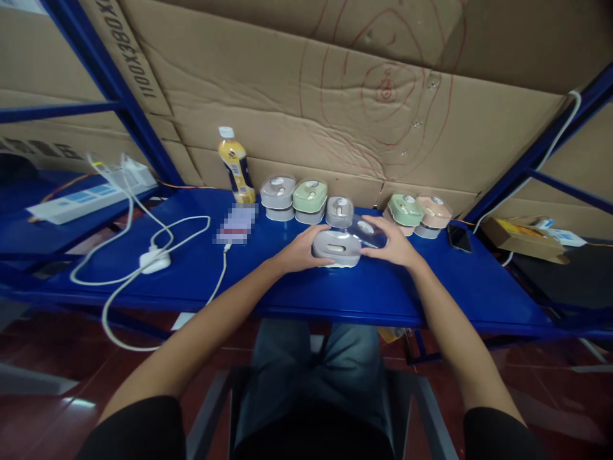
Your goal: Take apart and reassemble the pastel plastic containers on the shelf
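Observation:
A grey rounded box point(336, 250) with a small slot-like mark on top rests on the blue table in front of me. My left hand point(306, 250) grips its left side, thumb at the front and fingers behind. My right hand point(390, 241) pinches a clear plastic cover point(371, 233) with a white round sticker, held tilted just right of the grey box. Behind them, grey point(278, 195), green point(310, 198) and small grey boxes point(340, 211) stand in a row under clear covers. Further right are another green-topped box point(405, 211) and a pink-topped box point(433, 214).
A yellow drink bottle point(237, 167) stands at the back left, near a blurred-out phone-like item point(235, 223) on a cable. A white charger point(154, 260) with looping cords lies left. On the right are a dark phone point(460, 238) and an open cardboard box point(522, 239). Cardboard point(268, 96) walls the back.

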The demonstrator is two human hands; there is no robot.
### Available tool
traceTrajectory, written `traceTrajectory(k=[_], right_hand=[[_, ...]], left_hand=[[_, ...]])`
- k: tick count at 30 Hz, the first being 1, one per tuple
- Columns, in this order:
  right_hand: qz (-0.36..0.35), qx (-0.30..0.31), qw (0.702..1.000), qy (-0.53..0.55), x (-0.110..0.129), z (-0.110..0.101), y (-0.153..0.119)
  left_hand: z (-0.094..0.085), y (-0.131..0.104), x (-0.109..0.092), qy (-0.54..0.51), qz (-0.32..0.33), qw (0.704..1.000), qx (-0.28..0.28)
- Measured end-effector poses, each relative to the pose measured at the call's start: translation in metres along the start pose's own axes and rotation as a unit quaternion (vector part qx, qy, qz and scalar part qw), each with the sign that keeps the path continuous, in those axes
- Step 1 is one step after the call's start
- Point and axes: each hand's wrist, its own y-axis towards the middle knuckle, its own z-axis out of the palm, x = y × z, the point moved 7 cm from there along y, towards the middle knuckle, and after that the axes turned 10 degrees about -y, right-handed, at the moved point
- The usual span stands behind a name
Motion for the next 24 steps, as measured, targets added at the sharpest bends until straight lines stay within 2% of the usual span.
traceTrajectory(k=[3,6,17,21,24], right_hand=[[-0.056,0.047,0.997,0.006,0.026,0.018,0.003],[-0.082,0.070,0.994,0.008,0.038,0.032,0.005],[-0.080,0.087,0.993,-0.006,0.030,0.044,0.002],[-0.020,0.105,0.990,-0.096,0.035,0.043,-0.006],[0.120,0.095,0.957,-0.246,0.027,0.031,-0.013]], left_hand=[[0.010,0.002,0.004,-0.027,-0.010,1.000,0.006],[0.018,0.003,0.006,-0.048,-0.012,0.999,0.013],[0.026,0.000,0.002,-0.010,0.006,0.999,0.053],[0.025,-0.001,0.008,0.007,-0.003,0.999,0.047],[0.021,0.000,0.015,0.032,-0.026,0.999,0.022]])
